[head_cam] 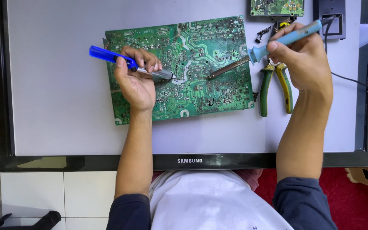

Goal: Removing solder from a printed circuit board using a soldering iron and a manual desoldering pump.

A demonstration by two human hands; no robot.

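A large green circuit board (pixel 201 51) lies solder-side up on a flat grey panel (pixel 56 85) with a black frame. My left hand (pixel 135 81) grips a blue-handled desoldering pump (pixel 107 56), whose metal tip rests on the board near its middle. My right hand (pixel 299 57) holds a light-blue soldering iron (pixel 286 39). The iron's dark tip (pixel 211 76) touches the board a little to the right of the pump's tip.
Green-and-yellow handled pliers (pixel 275 87) lie on the panel right of the board, under my right hand. A smaller green board (pixel 277 7) and a black block (pixel 329 17) sit at the top edge. A black cable (pixel 350 81) runs off right.
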